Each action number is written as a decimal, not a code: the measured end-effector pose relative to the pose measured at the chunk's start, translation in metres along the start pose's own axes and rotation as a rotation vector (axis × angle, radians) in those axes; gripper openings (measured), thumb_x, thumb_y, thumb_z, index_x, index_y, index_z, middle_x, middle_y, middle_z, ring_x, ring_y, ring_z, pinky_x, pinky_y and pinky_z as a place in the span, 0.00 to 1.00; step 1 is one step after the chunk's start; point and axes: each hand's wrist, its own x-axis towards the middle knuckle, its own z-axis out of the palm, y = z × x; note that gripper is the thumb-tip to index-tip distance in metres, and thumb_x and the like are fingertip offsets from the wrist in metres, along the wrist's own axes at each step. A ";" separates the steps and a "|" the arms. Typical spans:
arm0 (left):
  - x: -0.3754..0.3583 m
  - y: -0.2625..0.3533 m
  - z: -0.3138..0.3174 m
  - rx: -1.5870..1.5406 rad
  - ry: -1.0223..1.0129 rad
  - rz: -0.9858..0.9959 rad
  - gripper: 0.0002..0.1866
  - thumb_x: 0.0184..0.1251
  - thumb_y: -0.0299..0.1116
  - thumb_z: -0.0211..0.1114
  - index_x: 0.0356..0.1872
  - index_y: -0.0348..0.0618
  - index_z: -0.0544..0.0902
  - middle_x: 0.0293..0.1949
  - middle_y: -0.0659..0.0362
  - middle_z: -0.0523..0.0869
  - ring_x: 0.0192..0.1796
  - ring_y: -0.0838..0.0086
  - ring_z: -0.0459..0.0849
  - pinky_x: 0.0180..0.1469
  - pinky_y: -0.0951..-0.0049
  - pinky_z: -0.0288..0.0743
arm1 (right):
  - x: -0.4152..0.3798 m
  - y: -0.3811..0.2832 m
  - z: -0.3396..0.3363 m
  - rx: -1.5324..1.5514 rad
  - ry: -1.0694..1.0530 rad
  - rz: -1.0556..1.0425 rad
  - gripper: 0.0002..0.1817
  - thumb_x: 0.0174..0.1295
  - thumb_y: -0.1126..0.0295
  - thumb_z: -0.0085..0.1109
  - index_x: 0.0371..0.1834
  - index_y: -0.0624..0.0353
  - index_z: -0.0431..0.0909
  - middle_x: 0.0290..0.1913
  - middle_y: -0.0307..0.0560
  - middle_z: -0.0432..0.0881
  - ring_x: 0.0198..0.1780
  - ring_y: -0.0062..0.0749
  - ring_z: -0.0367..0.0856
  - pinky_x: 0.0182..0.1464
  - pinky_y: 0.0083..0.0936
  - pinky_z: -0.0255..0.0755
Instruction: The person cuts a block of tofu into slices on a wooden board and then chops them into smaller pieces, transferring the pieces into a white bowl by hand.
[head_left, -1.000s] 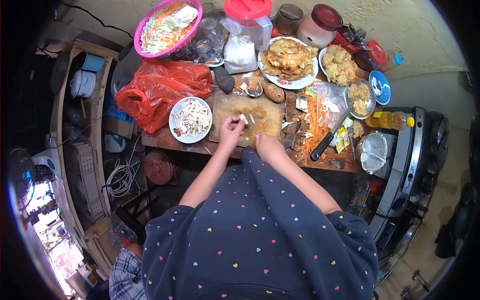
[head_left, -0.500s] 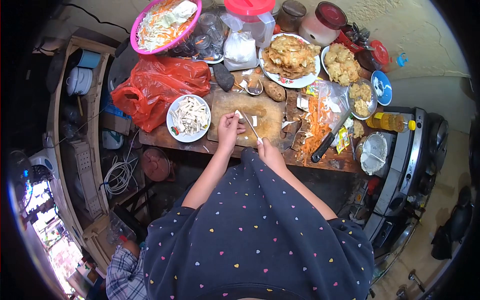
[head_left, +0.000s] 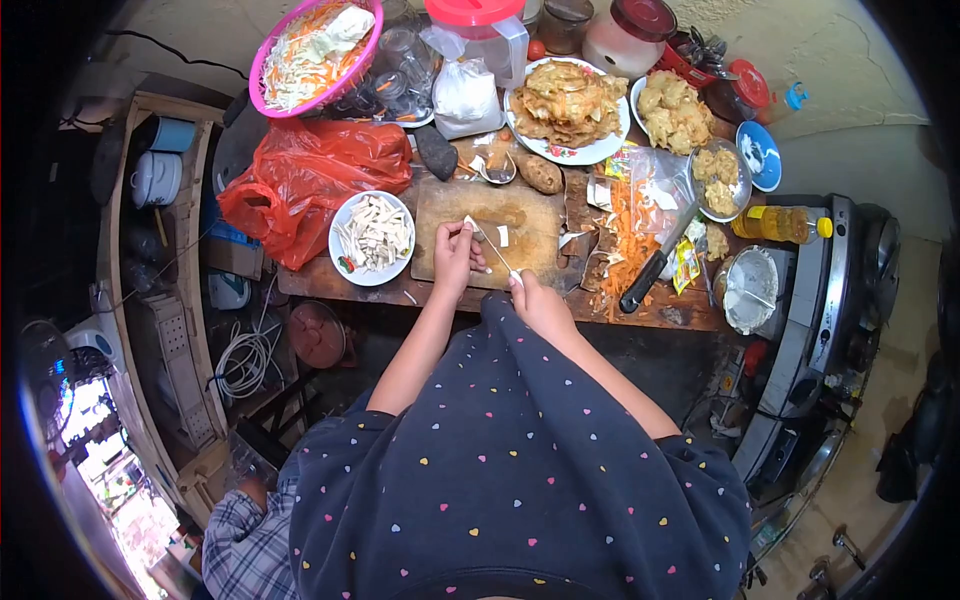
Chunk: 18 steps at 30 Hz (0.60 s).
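Observation:
Over the wooden cutting board [head_left: 530, 215], my left hand [head_left: 456, 258] pinches a small white piece [head_left: 470, 222]. My right hand [head_left: 536, 300] is closed on the white handle of a small knife [head_left: 497, 251], whose thin blade points up and left toward that piece. A loose white piece [head_left: 503, 236] lies on the board right of the blade. Left of the board stands a white bowl [head_left: 336, 243] filled with white strips [head_left: 375, 232].
A red plastic bag [head_left: 320, 170] lies behind the bowl. Plates of fried food [head_left: 568, 105] stand at the back. Carrot peelings [head_left: 625, 235] and a black-handled knife [head_left: 645, 280] lie to the right, near an oil bottle [head_left: 778, 225]. Another person's plaid-clothed part [head_left: 245, 550] shows lower left.
The whole view has shifted slightly. Both hands remain over the board's front part, with the blade still close to the white piece.

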 end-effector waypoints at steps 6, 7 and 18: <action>0.001 -0.001 -0.001 0.006 -0.004 0.015 0.11 0.73 0.40 0.54 0.44 0.45 0.65 0.23 0.60 0.74 0.18 0.78 0.76 0.18 0.77 0.74 | 0.000 -0.005 -0.004 -0.058 -0.017 0.005 0.17 0.71 0.58 0.41 0.36 0.63 0.67 0.20 0.64 0.78 0.25 0.62 0.79 0.28 0.53 0.71; 0.001 -0.002 -0.001 0.007 -0.005 0.016 0.11 0.73 0.40 0.54 0.43 0.45 0.65 0.23 0.60 0.74 0.18 0.78 0.76 0.18 0.77 0.74 | 0.000 -0.006 -0.005 -0.074 -0.023 0.012 0.17 0.71 0.58 0.41 0.36 0.63 0.68 0.20 0.64 0.78 0.25 0.61 0.79 0.28 0.53 0.71; 0.002 -0.003 0.002 -0.018 0.024 0.039 0.09 0.73 0.37 0.55 0.42 0.45 0.67 0.21 0.62 0.74 0.16 0.81 0.74 0.13 0.80 0.71 | 0.004 -0.009 -0.010 -0.111 -0.057 0.027 0.18 0.71 0.57 0.39 0.38 0.64 0.68 0.22 0.63 0.79 0.26 0.60 0.80 0.29 0.52 0.73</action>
